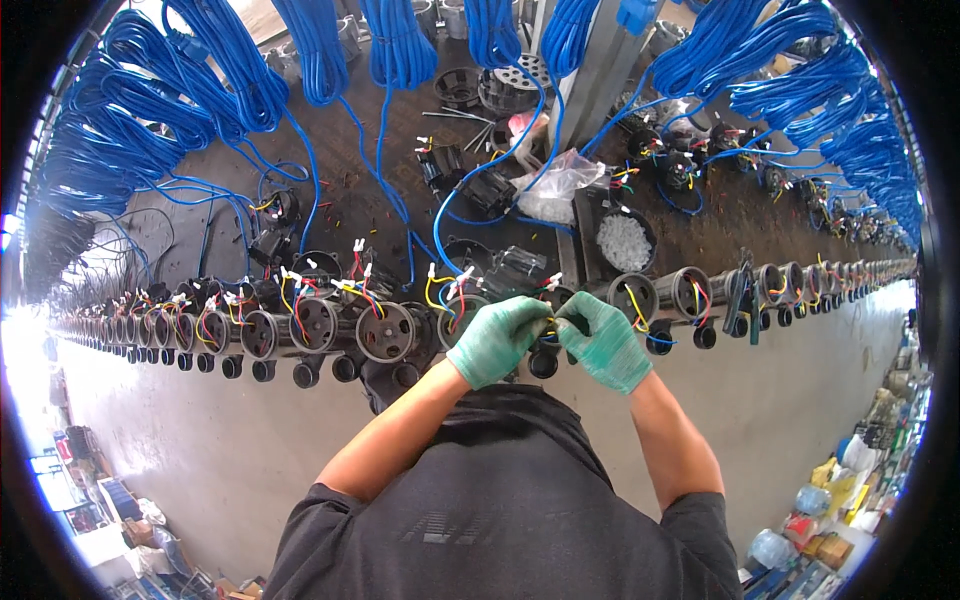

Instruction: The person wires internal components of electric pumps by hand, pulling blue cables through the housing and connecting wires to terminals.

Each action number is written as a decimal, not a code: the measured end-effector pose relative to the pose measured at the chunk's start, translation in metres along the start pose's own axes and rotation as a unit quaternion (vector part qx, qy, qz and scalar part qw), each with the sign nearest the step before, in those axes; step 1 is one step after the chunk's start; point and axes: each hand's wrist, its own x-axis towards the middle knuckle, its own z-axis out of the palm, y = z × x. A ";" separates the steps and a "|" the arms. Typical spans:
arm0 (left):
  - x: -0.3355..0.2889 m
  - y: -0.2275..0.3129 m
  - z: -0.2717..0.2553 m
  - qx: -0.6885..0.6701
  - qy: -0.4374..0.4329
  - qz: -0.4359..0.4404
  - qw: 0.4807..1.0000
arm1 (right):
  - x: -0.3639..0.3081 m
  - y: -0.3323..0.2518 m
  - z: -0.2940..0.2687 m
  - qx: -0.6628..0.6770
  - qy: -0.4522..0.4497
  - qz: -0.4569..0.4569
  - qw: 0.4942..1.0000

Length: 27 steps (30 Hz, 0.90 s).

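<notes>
My left hand [497,340] and my right hand [606,345], both in green gloves, meet at the front edge of the bench. Thumb and fingers of each are pinched together on thin wires [551,334], of which only short yellow bits show; the fingers hide the rest. Behind the fingertips is a dark round motor housing [560,298], partly covered. Just left of my left hand, another housing [466,313] has coloured wires with white connectors sticking up. To the right of my right hand, an open housing [634,297] has yellow and blue wires hanging out.
A long row of dark housings [385,333] with short outlet pipes lines the bench edge. Coils of blue cable [400,45] hang above. On the dark bench [350,190] lie a bowl of clear plastic pieces [624,243], a plastic bag [560,185] and a metal post [592,85].
</notes>
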 end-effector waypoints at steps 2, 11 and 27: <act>-0.001 0.002 -0.003 0.035 -0.005 0.033 0.999 | -0.003 0.003 0.006 0.044 0.021 0.036 0.998; -0.003 0.001 -0.004 0.089 -0.003 0.089 0.992 | -0.002 -0.013 -0.003 0.198 -0.055 0.219 0.954; -0.003 -0.005 -0.005 0.061 -0.018 0.079 0.995 | -0.002 -0.009 -0.007 -0.160 -0.039 -0.088 0.982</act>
